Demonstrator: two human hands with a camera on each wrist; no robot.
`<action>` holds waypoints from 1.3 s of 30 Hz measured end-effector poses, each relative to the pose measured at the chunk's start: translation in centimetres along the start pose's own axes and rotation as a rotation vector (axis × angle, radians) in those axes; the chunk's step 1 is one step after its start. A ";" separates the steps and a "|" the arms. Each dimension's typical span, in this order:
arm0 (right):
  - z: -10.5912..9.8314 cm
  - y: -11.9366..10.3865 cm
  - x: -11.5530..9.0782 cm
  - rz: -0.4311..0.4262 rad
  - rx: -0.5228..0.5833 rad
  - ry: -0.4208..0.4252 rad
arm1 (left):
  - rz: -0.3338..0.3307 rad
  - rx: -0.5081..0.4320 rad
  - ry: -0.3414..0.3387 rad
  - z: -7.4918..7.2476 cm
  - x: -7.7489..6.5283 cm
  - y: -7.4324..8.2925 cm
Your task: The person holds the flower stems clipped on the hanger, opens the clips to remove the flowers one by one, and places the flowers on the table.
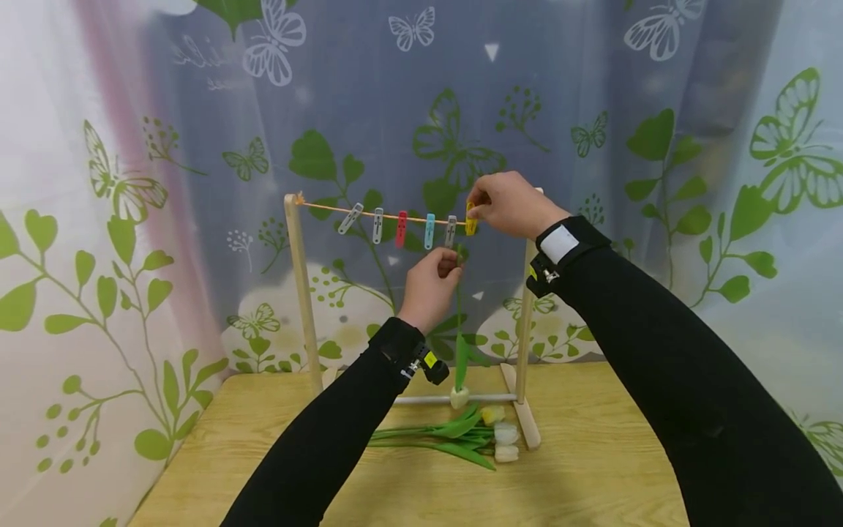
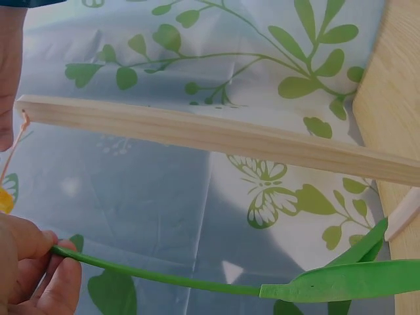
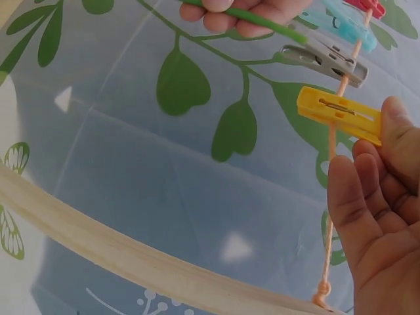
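Observation:
My left hand (image 1: 428, 289) pinches the green stem of a tulip (image 1: 459, 397) near its cut end. The tulip hangs upside down, its pale cream bloom in front of the frame's lower bar and its leaves (image 2: 348, 279) just above. With thumb and fingers, my right hand (image 1: 510, 205) holds the end of a yellow clothespin (image 3: 335, 111) on the orange string (image 3: 329, 262). The stem's end lies beside a grey clothespin (image 1: 451, 231), left of the yellow one. Whether the yellow clothespin's jaws are parted is hard to tell.
Light blue (image 1: 429, 230), red (image 1: 401, 229) and two grey clothespins hang farther left. The string spans a wooden frame with a left post (image 1: 303, 293) and right post (image 1: 525, 322). Tulips with white (image 1: 506, 433) and yellow blooms lie on the wooden table (image 1: 593, 468). A patterned curtain hangs behind.

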State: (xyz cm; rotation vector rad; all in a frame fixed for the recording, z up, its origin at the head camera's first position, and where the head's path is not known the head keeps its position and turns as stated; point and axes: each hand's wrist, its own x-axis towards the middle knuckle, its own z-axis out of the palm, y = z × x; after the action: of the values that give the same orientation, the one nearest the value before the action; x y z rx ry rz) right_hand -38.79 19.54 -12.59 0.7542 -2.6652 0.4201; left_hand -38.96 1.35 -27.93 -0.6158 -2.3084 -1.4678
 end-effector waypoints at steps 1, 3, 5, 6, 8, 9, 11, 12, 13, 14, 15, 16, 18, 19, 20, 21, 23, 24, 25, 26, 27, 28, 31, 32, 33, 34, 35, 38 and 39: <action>0.0 -0.1 -0.1 0.000 0.006 0.000 | -0.001 -0.005 -0.002 0.0 -0.1 0.0; 0.1 -0.2 -0.2 -0.007 0.008 0.007 | -0.009 -0.008 -0.011 -0.1 -0.3 -0.1; 0.2 -0.2 -0.2 -0.015 0.011 0.016 | -0.014 -0.008 -0.015 -0.2 -0.5 -0.1; 0.3 -0.1 -0.3 -0.019 0.015 0.022 | -0.012 -0.007 -0.014 -0.2 -0.6 -0.1; 0.5 0.0 -0.4 -0.026 0.023 0.040 | -0.005 -0.002 -0.014 -0.3 -0.8 0.0; 0.7 0.1 -0.6 -0.026 0.028 0.049 | 0.000 -0.001 -0.017 -0.4 -0.9 0.0; 1.0 0.5 -0.9 -0.027 0.040 0.072 | 0.012 -0.008 -0.022 -0.5 -1.1 0.1; 1.2 0.8 -1.1 -0.029 0.044 0.084 | 0.017 -0.013 -0.025 -0.6 -1.2 0.2; 1.4 1.0 -1.2 -0.033 0.042 0.096 | 0.021 -0.017 -0.028 -0.7 -1.4 0.2; 1.7 1.3 -1.4 -0.040 0.041 0.104 | 0.022 -0.022 -0.030 -0.8 -1.4 0.2; 1.9 1.6 -1.6 -0.048 0.039 0.110 | 0.024 -0.027 -0.030 -1.0 -1.5 0.2; 2.3 1.8 -1.8 -0.060 0.038 0.117 | 0.027 -0.032 -0.029 -1.1 -1.6 0.2; 2.9 2.2 -2.1 -0.089 0.039 0.132 | 0.031 -0.033 -0.026 -1.2 -1.6 0.1; 3.3 2.3 -2.3 -0.108 0.036 0.141 | 0.031 -0.032 -0.026 -1.3 -1.6 -0.1; 3.7 2.3 -2.5 -0.125 0.040 0.151 | 0.030 -0.031 -0.026 -1.4 -1.7 -0.2; 4.0 2.4 -2.6 -0.142 0.039 0.164 | 0.030 -0.031 -0.026 -1.5 -1.7 -0.2; 4.8 2.4 -3.0 -0.179 0.034 0.181 | 0.027 -0.027 -0.027 -1.6 -1.8 -0.4; 5.3 2.4 -3.1 -0.193 0.030 0.184 | 0.025 -0.026 -0.026 -1.7 -1.9 -0.5; 5.7 2.4 -3.3 -0.203 0.032 0.181 | 0.022 -0.026 -0.025 -1.8 -1.9 -0.5; 6.1 2.4 -3.4 -0.210 0.036 0.174 | 0.022 -0.025 -0.023 -1.9 -2.0 -0.5; 6.5 2.4 -3.6 -0.216 0.038 0.161 | 0.021 -0.026 -0.020 -2.0 -2.1 -0.5; 6.9 2.3 -3.7 -0.218 0.043 0.145 | 0.023 -0.027 -0.015 -2.1 -2.1 -0.6; 7.9 2.1 -4.0 -0.211 0.058 0.106 | 0.023 -0.026 -0.006 -2.4 -2.1 -0.6; 8.2 2.1 -4.1 -0.210 0.060 0.096 | 0.024 -0.025 -0.005 -2.4 -2.2 -0.6; 8.5 2.0 -4.2 -0.208 0.061 0.086 | 0.024 -0.025 -0.005 -2.5 -2.2 -0.7; 8.8 2.0 -4.2 -0.207 0.065 0.076 | 0.025 -0.023 -0.005 -2.7 -2.2 -0.7; 9.1 2.0 -4.2 -0.206 0.066 0.070 | 0.025 -0.021 -0.006 -2.8 -2.3 -0.7; 9.9 2.0 -4.3 -0.197 0.072 0.049 | 0.036 -0.020 -0.004 -3.1 -2.4 -0.7; 10.2 2.0 -4.4 -0.193 0.076 0.043 | 0.040 -0.020 -0.003 -3.2 -2.5 -0.6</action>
State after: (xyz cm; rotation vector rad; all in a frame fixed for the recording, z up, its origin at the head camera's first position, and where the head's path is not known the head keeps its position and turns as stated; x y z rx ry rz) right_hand -38.80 19.38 -23.88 1.0029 -2.5196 0.4822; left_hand -37.05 -2.21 -28.34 -0.6658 -2.2729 -1.4750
